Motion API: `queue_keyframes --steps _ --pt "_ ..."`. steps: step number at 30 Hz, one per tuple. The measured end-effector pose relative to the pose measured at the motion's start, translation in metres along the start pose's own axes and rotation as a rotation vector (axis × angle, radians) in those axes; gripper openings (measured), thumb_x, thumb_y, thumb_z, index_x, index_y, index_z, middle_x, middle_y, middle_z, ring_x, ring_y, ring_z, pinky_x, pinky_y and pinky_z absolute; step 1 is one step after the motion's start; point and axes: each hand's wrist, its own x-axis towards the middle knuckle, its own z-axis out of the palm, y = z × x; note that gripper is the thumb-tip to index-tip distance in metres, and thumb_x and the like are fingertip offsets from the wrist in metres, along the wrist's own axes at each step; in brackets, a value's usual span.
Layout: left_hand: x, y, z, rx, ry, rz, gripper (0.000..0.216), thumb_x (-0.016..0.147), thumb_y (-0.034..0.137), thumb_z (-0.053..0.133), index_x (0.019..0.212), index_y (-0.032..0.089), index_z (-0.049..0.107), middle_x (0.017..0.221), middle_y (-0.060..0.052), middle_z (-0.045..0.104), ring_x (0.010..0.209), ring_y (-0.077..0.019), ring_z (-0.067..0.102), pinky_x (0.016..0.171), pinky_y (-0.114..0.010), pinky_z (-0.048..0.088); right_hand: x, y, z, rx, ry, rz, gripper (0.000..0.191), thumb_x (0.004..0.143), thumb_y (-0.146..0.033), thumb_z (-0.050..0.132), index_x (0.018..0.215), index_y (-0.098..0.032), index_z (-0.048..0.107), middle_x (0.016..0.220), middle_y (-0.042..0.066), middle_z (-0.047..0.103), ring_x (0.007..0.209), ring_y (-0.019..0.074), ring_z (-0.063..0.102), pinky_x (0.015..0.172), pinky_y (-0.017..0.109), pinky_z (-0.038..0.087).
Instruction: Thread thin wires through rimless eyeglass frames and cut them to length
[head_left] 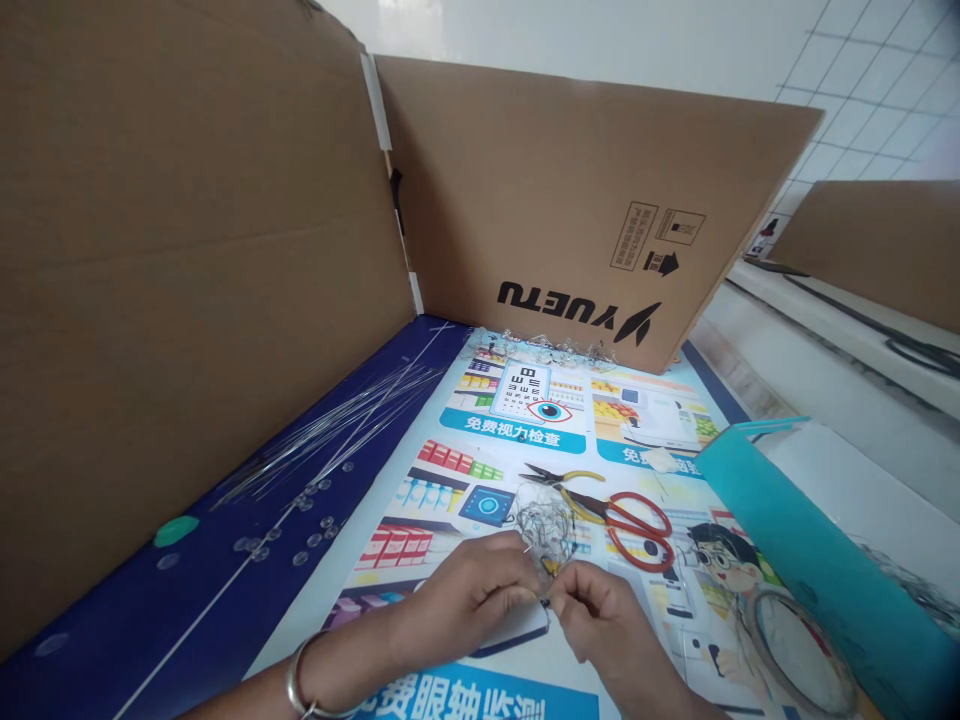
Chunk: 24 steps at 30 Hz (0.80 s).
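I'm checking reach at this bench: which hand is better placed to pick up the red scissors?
Probably the right hand: the red scissors lie just beyond it, on its side. The left hand would have to cross over.

cardboard wall (187, 250): matt brown paperboard
poster (480, 450): glossy printed sheet
wire bundle (544, 525): thin shiny metal
scissors (637, 525): red plastic handles, at 3 o'clock of the bundle
bangle (296, 680): polished metal
tray (817, 560): smooth teal plastic
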Motion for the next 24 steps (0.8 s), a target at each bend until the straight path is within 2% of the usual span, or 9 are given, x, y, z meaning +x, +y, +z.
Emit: queue_keyframes --steps 4,9,13,18,20,24 --pt "0.0014 0.0055 0.0049 -0.018 0.091 -0.056 0.015 0.082 0.009 0.049 0.08 0.016 0.062 0.073 -0.002 0.056 0.069 -0.0114 0.052 0.062 -0.021 0.042 -0.0009 0.0028 0.0013 0.074 -0.047 0.017 0.007 0.069 -0.014 0.044 0.063 -0.018 0.047 0.049 -0.009 0.033 0.043 0.0054 0.027 0.04 0.017 0.024" --pt "0.0012 0.0102 0.0067 -0.076 0.165 -0.02 0.019 0.075 0.006 0.054 0.089 0.016 0.063 0.075 -0.003 0.057 0.07 -0.0129 0.054 0.062 -0.024 0.045 0.0012 0.0031 -0.0014 0.107 -0.008 -0.01 0.008 0.07 -0.015 0.044 0.063 -0.018 0.046 0.048 -0.009 0.033 0.043 0.0056 0.027 0.041 0.017 0.023" --pt "0.0 0.0097 0.0058 -0.076 0.2 0.015 0.024 0.074 0.008 0.056 0.096 0.016 0.062 0.079 -0.005 0.057 0.073 -0.0146 0.054 0.066 -0.028 0.047 0.0023 -0.0009 -0.0026 0.033 0.027 -0.02 0.008 0.068 -0.015 0.044 0.061 -0.018 0.045 0.049 -0.008 0.034 0.045 0.006 0.028 0.042 0.017 0.024" --pt "-0.0008 0.005 0.0047 -0.029 0.285 0.008 0.019 0.079 0.009 0.055 0.094 0.017 0.063 0.081 -0.006 0.058 0.077 -0.0155 0.055 0.068 -0.029 0.047 0.0027 -0.0026 -0.0029 -0.047 0.06 0.001 0.008 0.068 -0.018 0.046 0.06 -0.018 0.045 0.05 -0.008 0.034 0.046 0.0069 0.029 0.043 0.018 0.025" --pt "-0.0008 0.0046 0.0048 -0.004 0.283 0.016 0.017 0.08 0.01 0.053 0.093 0.017 0.063 0.08 -0.006 0.058 0.076 -0.0151 0.055 0.067 -0.028 0.047 0.0032 -0.0023 -0.0032 -0.069 0.065 -0.007 0.008 0.069 -0.019 0.046 0.06 -0.018 0.045 0.051 -0.007 0.034 0.047 0.0073 0.03 0.043 0.019 0.025" --pt "-0.0022 0.0063 0.0084 0.115 0.162 0.074 0.015 0.084 0.014 0.052 0.09 0.018 0.065 0.078 -0.005 0.06 0.072 -0.0141 0.055 0.064 -0.025 0.044 0.004 -0.0024 -0.002 -0.146 0.1 -0.061 0.01 0.068 -0.018 0.046 0.058 -0.018 0.042 0.053 -0.006 0.037 0.051 0.0083 0.033 0.047 0.019 0.028"
